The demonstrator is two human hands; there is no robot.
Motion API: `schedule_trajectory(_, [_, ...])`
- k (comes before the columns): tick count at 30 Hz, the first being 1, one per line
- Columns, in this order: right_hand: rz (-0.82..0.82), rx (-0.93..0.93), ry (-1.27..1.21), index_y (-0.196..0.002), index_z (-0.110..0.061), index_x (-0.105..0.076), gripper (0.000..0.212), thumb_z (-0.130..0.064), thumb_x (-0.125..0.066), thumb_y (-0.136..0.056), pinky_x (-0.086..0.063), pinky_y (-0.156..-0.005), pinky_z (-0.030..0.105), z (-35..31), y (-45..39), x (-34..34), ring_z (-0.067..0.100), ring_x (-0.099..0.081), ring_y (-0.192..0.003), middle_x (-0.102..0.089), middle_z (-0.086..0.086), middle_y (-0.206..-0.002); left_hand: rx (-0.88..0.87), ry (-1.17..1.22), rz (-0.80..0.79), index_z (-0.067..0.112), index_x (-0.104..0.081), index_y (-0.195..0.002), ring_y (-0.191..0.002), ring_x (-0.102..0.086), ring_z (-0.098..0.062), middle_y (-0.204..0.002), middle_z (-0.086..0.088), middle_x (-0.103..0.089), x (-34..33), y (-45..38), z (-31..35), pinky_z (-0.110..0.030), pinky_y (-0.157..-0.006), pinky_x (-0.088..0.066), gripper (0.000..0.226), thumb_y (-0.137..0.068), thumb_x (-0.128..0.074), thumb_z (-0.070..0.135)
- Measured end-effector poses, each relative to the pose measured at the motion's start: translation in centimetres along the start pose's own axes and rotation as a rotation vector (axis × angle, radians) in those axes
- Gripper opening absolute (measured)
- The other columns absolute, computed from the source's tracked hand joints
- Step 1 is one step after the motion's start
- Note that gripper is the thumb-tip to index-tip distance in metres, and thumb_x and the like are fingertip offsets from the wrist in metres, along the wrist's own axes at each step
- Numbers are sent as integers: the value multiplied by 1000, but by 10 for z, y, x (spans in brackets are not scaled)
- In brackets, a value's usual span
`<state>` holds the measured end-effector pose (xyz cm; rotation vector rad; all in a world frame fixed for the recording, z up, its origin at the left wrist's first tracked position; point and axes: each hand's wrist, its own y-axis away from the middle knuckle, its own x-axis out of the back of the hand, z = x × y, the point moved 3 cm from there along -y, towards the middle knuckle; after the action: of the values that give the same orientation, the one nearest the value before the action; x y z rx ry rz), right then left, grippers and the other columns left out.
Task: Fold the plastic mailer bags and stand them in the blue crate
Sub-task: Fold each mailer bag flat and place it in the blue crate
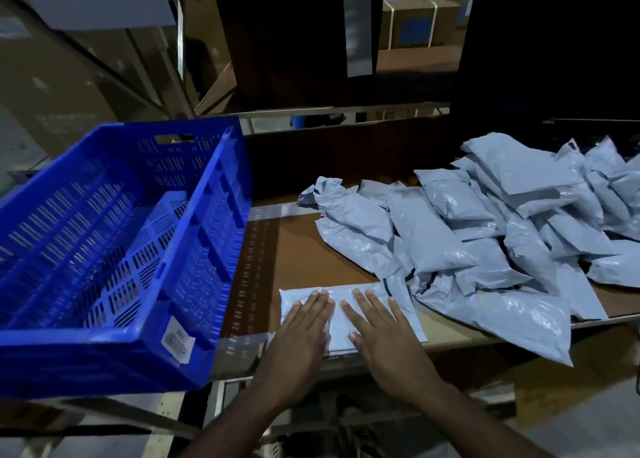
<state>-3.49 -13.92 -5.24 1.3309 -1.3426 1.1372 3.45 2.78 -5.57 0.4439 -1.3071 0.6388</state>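
Low in the middle of the frame, both hands lie flat with straight fingers on one pale mailer bag (349, 302) at the near edge of the brown table (304, 250): the left hand (304, 326) presses its left part, the right hand (381, 326) its right part, neither gripping it. At the left stands the blue crate (114, 340), and a heap of bags (485, 232) fills the right side.

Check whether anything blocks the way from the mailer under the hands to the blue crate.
Nothing visible does. The mailer bag lies flat under both hands; bare table separates it from the blue crate, whose near wall it must clear.
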Motion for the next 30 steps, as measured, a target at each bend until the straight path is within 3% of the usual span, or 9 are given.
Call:
schedule_trajectory(4, [-27, 1, -127, -159, -32, -19, 64, -56, -3, -101, 9, -121, 29, 5, -6, 13, 10, 2, -154, -4, -7, -167, 13, 212, 4, 25, -23, -161, -152, -1, 5, -168, 11, -12, 10, -6, -8, -26, -126, -4, 64, -104, -7, 50])
schedule_trajectory(7, [61, -65, -111, -157, -26, -29, 58, -46, -11, -106, -2, -122, 30, 20, 2, 18, 12, -8, -154, -13, -4, -166, 169, 415, 103, 24, -33, -158, -151, -18, 3, -164, 13, -24, 17, -6, -21, -13, -120, -9, 52, -109, -32, 41])
schedule_trajectory(9, [60, -106, -5, -157, -18, -31, 67, -45, -6, -100, -12, -125, 37, 30, 10, 12, 20, -12, -154, -15, 1, -164, 145, 287, 61, 18, -23, -159, -154, -10, -4, -165, 10, -10, 14, -4, -20, -13, -120, -1, 60, -106, -21, 47])
schedule_trajectory(12, [28, -137, 68, -151, -10, -41, 60, -40, -20, -103, -17, -118, 39, 35, 11, 4, 24, -27, -149, -35, 9, -159, 114, 112, 15, 16, -10, -160, -153, 4, -3, -165, 8, 1, 5, -7, -18, -19, -121, 10, 79, -92, 6, 52])
schedule_trajectory(17, [68, -179, 74, -142, -6, -54, 72, -41, -3, -106, -22, -112, 42, 25, 17, 3, 29, -43, -141, -49, 13, -150, 132, 13, 58, 19, -21, -161, -154, -3, -5, -168, 5, -14, 2, 2, -17, -34, -125, 2, 67, -102, -4, 46])
schedule_trajectory(22, [94, -194, 86, -139, -6, -56, 58, -36, -32, -97, -28, -119, 42, 25, 4, 11, 29, -45, -140, -48, 15, -149, 141, -13, 53, 20, -17, -162, -154, 1, -3, -169, 7, -11, 9, -1, -12, -36, -125, 3, 71, -99, 0, 48])
schedule_trajectory(24, [131, -194, 50, -138, -4, -58, 56, -32, -39, -93, -31, -118, 45, 18, -3, 22, 30, -45, -140, -48, 17, -149, 144, -9, 75, 20, -22, -161, -154, -3, -4, -168, 7, -17, 13, -4, -11, -38, -125, 3, 71, -98, -8, 50])
schedule_trajectory(27, [220, -39, -13, -136, -6, -61, 48, -27, -41, -97, -36, -113, 43, -6, -14, 24, 27, -53, -134, -57, 14, -142, 104, 90, 99, 18, -26, -159, -153, -6, -3, -167, 4, -17, 16, -12, -2, -32, -126, 0, 63, -103, -37, 43])
schedule_trajectory(30, [151, 62, -92, -147, -14, -48, 48, -25, -42, -100, -23, -116, 40, -17, -22, 8, 26, -44, -141, -47, 10, -151, 71, 114, 40, 16, -18, -161, -148, 4, 3, -169, 2, -10, 9, -17, 4, -18, -120, 14, 60, -108, -37, 38])
